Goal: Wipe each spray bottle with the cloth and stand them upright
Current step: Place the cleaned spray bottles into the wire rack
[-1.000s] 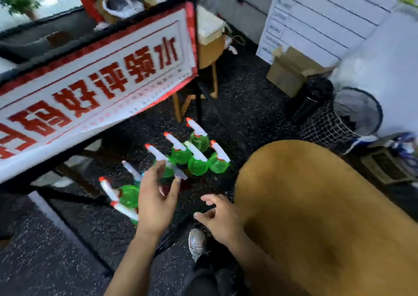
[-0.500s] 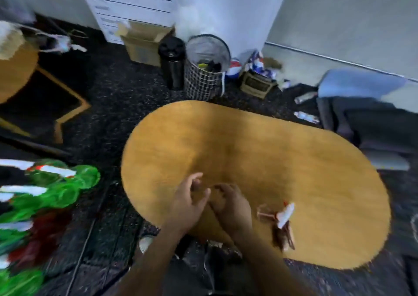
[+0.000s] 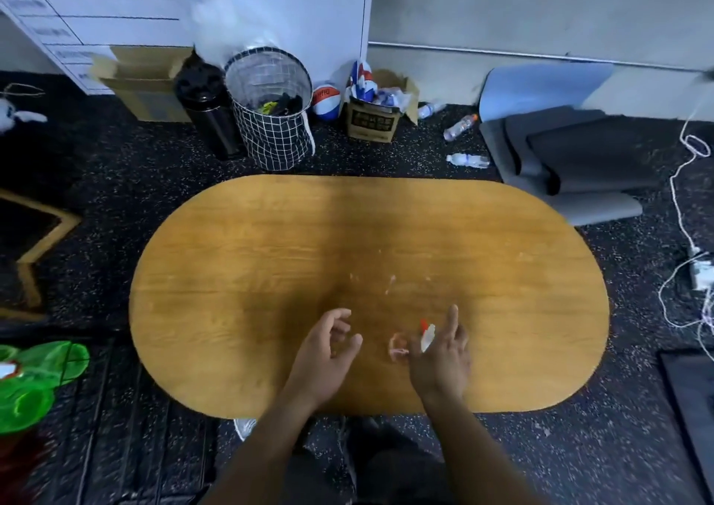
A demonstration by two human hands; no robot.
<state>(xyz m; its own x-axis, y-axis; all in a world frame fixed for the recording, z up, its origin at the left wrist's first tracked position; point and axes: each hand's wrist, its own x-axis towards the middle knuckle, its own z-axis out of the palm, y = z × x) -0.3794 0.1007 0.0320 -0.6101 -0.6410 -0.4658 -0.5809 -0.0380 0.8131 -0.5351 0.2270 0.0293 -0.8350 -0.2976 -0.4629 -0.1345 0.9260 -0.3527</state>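
Low centre on the desk [image 3: 270, 272], a light, slick plastic bottle [image 3: 427, 336] peeks beside the right hand [image 3: 440, 361], fingers spread, left hand [image 3: 324, 357] loosely curled, empty; best gripped round its body.

We take this for a gym or activity room: speckled rubber floor [image 3: 386, 156], folded exercise mats [image 3: 572, 156], a ball [image 3: 325, 99] (half hidden) and a lined whiteboard [image 3: 96, 13].
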